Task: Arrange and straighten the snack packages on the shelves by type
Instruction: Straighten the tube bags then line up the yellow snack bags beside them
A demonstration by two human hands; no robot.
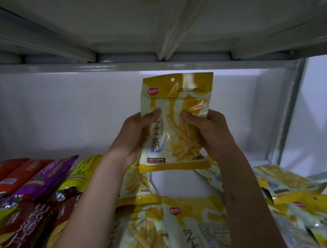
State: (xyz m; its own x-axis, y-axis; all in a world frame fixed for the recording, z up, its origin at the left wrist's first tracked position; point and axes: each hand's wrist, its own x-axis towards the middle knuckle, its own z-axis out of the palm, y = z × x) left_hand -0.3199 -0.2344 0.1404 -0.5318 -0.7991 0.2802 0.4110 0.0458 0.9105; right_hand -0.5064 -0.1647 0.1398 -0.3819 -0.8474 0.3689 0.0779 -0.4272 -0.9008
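Observation:
I hold a yellow and white snack pouch upright in the air above the white shelf, its printed front facing me. My left hand grips its left edge, thumb on the front. My right hand grips its right edge the same way. Under my arms, several matching yellow pouches lie flat and overlapping on the shelf, more of them askew at the right.
Long packs lie in rows at the left: red, purple, yellow-green and dark red. The shelf above hangs close over the pouch. A metal upright bounds the right side.

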